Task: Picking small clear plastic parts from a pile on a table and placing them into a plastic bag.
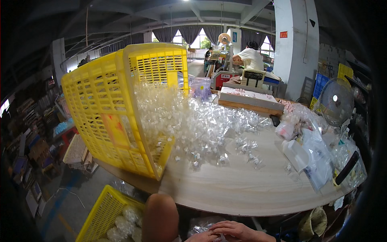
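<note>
At the lower edge my right hand [238, 230] reaches in with bent fingers, laid over my left hand [201, 237], which is partly cut off by the picture's edge. Both are closed around a crinkled clear plastic bag [199, 226] beside my raised knee [161, 218]. What the bag contains is hidden. Above, on the wooden table [242, 189], a heap of small clear-wrapped pieces with white bits [209, 129] spills from a tipped yellow plastic basket [94, 109].
A second yellow basket [100, 213] with filled clear bags stands low on the left. A white-topped board [252, 99] lies at the table's far side. Plastic bags [318, 153] and a fan [335, 101] are at right. A person [250, 56] sits farther back.
</note>
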A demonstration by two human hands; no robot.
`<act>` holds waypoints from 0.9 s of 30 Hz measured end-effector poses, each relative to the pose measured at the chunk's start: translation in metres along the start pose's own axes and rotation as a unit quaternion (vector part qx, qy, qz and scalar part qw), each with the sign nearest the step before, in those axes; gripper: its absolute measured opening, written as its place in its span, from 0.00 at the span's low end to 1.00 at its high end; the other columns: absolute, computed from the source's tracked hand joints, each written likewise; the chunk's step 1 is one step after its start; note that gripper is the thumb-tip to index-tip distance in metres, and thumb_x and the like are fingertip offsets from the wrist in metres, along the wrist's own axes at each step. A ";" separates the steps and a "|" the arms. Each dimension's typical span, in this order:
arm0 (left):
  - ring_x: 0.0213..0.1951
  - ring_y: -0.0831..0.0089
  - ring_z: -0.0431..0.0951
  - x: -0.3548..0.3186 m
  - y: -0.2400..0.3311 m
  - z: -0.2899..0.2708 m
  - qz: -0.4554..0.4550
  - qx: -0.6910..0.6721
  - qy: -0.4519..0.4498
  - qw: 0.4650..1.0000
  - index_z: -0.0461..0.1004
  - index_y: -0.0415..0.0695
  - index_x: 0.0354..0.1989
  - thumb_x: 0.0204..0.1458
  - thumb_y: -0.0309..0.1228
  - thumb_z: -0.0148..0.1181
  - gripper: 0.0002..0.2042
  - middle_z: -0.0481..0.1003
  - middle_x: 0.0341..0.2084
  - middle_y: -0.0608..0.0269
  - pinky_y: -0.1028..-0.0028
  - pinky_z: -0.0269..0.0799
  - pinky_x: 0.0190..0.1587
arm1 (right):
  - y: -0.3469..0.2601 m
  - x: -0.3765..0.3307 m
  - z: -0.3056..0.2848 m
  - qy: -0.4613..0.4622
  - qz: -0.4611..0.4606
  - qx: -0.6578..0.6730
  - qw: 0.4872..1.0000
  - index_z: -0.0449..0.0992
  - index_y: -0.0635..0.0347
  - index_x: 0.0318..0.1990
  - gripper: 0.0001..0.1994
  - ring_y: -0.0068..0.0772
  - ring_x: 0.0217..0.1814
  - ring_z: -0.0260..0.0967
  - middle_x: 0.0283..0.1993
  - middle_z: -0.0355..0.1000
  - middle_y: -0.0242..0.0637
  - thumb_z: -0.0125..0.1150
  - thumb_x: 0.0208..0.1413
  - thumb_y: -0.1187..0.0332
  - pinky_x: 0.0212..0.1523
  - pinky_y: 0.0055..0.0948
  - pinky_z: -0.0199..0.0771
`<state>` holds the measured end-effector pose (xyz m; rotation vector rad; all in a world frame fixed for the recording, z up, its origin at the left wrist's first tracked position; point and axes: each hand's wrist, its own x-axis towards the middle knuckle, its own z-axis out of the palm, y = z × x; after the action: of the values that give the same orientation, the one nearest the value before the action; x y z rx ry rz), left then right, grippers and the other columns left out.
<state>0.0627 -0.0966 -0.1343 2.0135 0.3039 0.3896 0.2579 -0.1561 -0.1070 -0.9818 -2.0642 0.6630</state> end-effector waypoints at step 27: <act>0.28 0.77 0.74 -0.015 -0.007 -0.008 0.022 -0.108 0.073 0.991 0.78 0.44 0.31 0.41 0.20 0.59 0.08 0.75 0.27 0.65 0.77 0.68 0.28 | -0.012 -0.008 0.008 0.090 0.066 0.045 0.993 0.73 0.62 0.49 0.15 0.39 0.43 0.74 0.44 0.74 0.46 0.60 0.52 0.77 0.41 0.29 0.72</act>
<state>0.0454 -0.0931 -0.1393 1.7850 0.2959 0.5752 0.2501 -0.1701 -0.1064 -1.0919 -1.8093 0.7019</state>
